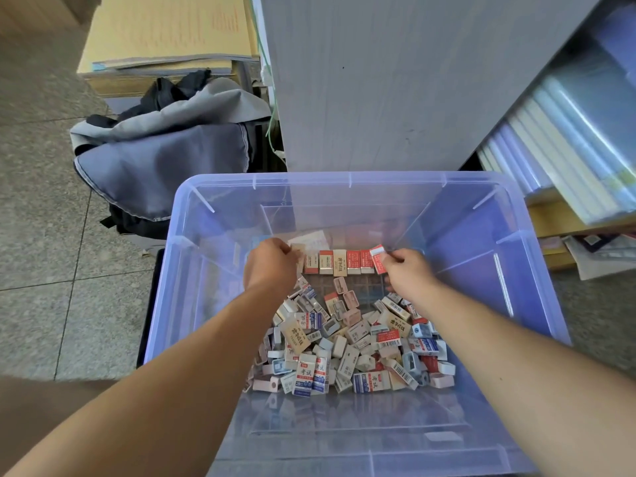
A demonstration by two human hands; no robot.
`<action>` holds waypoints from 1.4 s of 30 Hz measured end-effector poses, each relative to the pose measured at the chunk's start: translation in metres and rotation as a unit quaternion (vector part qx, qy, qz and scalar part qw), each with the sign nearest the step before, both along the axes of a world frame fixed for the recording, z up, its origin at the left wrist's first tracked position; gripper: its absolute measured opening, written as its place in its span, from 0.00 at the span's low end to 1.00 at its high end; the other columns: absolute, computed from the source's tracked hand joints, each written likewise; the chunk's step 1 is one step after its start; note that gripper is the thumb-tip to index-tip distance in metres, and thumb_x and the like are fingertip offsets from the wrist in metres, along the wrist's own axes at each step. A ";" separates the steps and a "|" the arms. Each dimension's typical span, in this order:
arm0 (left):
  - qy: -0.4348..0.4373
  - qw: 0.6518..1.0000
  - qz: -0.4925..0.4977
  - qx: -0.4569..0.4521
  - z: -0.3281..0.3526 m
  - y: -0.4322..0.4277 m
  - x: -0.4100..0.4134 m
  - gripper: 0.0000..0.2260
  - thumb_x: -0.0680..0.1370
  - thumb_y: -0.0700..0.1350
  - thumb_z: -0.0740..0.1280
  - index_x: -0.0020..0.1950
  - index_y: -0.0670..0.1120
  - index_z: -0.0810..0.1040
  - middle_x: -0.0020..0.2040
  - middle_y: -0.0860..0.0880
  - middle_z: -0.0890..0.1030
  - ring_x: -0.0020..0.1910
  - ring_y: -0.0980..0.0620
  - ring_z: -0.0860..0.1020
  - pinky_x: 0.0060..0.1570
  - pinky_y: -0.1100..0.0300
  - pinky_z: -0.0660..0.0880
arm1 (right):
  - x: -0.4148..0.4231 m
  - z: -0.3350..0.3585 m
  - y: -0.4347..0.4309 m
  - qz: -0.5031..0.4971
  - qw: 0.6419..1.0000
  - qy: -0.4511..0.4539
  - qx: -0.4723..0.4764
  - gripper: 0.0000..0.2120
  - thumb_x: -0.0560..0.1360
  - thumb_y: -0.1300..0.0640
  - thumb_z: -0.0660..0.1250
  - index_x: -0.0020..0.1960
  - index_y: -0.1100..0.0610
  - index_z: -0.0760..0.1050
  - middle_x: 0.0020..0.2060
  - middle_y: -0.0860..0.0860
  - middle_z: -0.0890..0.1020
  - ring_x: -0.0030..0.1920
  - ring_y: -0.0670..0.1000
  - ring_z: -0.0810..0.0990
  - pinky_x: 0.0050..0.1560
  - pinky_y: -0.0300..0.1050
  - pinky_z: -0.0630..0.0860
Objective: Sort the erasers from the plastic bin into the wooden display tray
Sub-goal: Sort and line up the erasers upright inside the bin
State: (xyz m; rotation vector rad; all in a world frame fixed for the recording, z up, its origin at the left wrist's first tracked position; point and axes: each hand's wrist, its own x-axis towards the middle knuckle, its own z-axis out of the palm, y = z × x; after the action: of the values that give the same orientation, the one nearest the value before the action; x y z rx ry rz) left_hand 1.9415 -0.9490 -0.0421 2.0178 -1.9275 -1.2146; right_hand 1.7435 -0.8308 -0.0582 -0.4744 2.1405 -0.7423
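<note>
A clear bluish plastic bin point(516, 270) stands on the floor below me. Its bottom holds a loose heap of erasers point(347, 349), with small sharpeners mixed in. Along the far side of the bin stands a neat row of erasers point(339, 261), red and cream. My left hand point(270, 265) is at the row's left end, fingers pinched on a cream eraser point(298, 251). At the row's right end my right hand point(409, 271) pinches a red eraser point(378, 258). No wooden tray is in view.
A grey cabinet side point(395, 80) rises just behind the bin. A grey and black backpack point(165, 149) lies at the back left, beneath stacked cardboard boxes point(165, 39). Shelves with plastic folders point(568, 142) stand on the right. The floor is speckled tile.
</note>
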 end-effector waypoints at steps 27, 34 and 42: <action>-0.080 0.991 -0.098 -0.050 -0.005 0.018 0.006 0.18 0.79 0.46 0.72 0.69 0.50 0.78 0.58 0.48 0.83 0.51 0.45 0.82 0.50 0.51 0.80 | -0.001 -0.009 0.001 0.099 0.981 0.163 0.025 0.11 0.81 0.54 0.67 0.53 0.60 0.84 0.45 0.56 0.84 0.42 0.55 0.82 0.41 0.44 0.77; -0.204 0.950 -0.220 -0.088 0.002 0.012 0.003 0.06 0.81 0.47 0.68 0.57 0.49 0.81 0.51 0.48 0.83 0.46 0.46 0.78 0.43 0.54 0.75 | -0.003 -0.008 0.000 0.054 0.990 0.127 0.016 0.12 0.79 0.53 0.70 0.60 0.58 0.80 0.52 0.52 0.84 0.51 0.54 0.82 0.53 0.47 0.78; -0.111 0.976 -0.175 -0.065 -0.002 0.019 0.006 0.20 0.81 0.47 0.69 0.71 0.51 0.70 0.57 0.47 0.82 0.46 0.47 0.76 0.43 0.53 0.74 | -0.005 -0.010 -0.003 -0.093 0.994 0.058 -0.021 0.11 0.77 0.59 0.71 0.59 0.58 0.79 0.50 0.52 0.83 0.49 0.54 0.81 0.50 0.45 0.76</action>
State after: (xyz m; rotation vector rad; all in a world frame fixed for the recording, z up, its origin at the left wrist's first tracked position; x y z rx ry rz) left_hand 1.9473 -0.9301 -0.0436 1.8709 -2.4819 -0.9186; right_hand 1.7384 -0.8338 -0.0683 -0.3517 2.3037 -0.8841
